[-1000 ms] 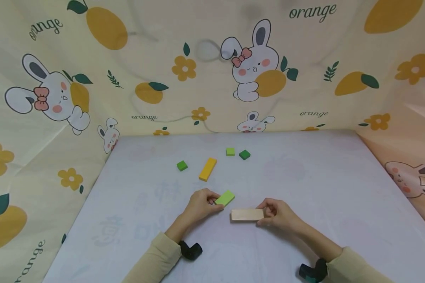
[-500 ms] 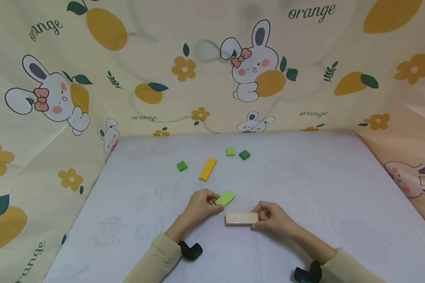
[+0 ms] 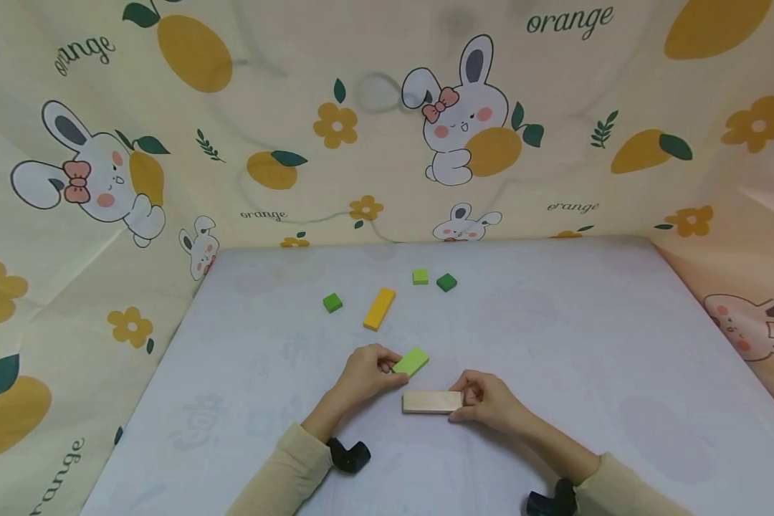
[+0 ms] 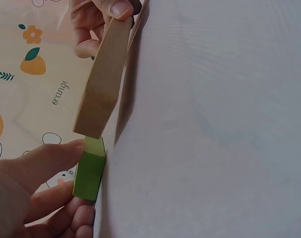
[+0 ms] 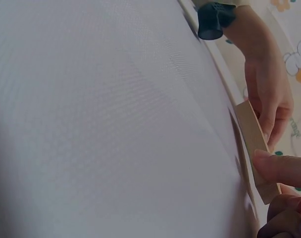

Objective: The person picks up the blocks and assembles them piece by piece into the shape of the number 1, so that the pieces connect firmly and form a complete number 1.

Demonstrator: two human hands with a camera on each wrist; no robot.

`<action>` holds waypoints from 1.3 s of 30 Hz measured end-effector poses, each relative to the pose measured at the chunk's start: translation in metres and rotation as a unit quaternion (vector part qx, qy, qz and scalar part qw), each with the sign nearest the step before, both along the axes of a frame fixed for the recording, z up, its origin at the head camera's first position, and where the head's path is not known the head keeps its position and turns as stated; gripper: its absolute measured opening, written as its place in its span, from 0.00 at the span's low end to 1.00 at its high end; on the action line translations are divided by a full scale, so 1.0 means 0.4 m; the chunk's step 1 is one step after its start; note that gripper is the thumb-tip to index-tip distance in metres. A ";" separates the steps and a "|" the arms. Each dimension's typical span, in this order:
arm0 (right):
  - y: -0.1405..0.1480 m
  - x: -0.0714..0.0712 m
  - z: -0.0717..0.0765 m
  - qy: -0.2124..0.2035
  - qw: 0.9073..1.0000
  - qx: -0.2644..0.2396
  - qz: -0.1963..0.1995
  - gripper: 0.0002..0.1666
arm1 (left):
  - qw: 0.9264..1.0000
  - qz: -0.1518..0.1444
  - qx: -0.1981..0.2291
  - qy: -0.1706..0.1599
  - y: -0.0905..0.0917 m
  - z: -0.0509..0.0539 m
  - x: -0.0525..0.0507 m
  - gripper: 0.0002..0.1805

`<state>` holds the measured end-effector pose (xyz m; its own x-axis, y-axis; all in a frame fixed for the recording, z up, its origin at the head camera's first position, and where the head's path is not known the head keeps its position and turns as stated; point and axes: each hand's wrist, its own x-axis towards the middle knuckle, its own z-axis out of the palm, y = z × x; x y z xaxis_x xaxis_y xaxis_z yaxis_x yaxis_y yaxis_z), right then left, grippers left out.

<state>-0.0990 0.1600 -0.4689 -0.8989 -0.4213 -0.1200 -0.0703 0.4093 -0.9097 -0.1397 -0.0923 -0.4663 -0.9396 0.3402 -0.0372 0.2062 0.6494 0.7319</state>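
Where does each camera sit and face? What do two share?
Head: worn on the head, facing forward and down at the tabletop; left hand, right hand and sleeves show.
Left wrist: on that wrist, facing the light green block; both hands show.
Right wrist: on that wrist, facing the wooden block; both hands show.
Shared: wooden block, in both wrist views.

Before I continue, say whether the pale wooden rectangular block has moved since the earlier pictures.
Yes, the pale block moved left and down the head view, against the yellow rectangular block.
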 end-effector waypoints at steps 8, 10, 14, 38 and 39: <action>-0.009 0.000 -0.009 -0.001 1.000 0.012 -0.010 0.20 | 1.000 0.000 0.003 -0.003 -0.001 0.000 -0.002 0.17; -0.011 0.000 -0.010 0.003 1.000 0.020 -0.014 0.19 | 1.000 -0.001 0.004 -0.002 -0.001 0.001 -0.002 0.17; -0.017 -0.001 -0.008 0.003 0.999 0.036 -0.017 0.19 | 1.000 -0.001 0.010 -0.001 -0.003 0.000 -0.002 0.17; 0.008 -0.001 -0.006 -0.018 1.000 -0.015 0.015 0.23 | 0.999 -0.015 0.040 -0.022 -0.006 -0.006 -0.007 0.18; 0.008 0.000 -0.005 -0.020 1.000 -0.015 0.012 0.22 | 0.999 -0.018 0.041 -0.023 -0.007 -0.007 -0.007 0.18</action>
<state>-0.0992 0.1630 -0.4709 -0.8833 -0.4467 -0.1425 -0.0438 0.3812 -0.9234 -0.1423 -0.0951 -0.4691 -0.9247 0.3774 -0.0497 0.1938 0.5791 0.7919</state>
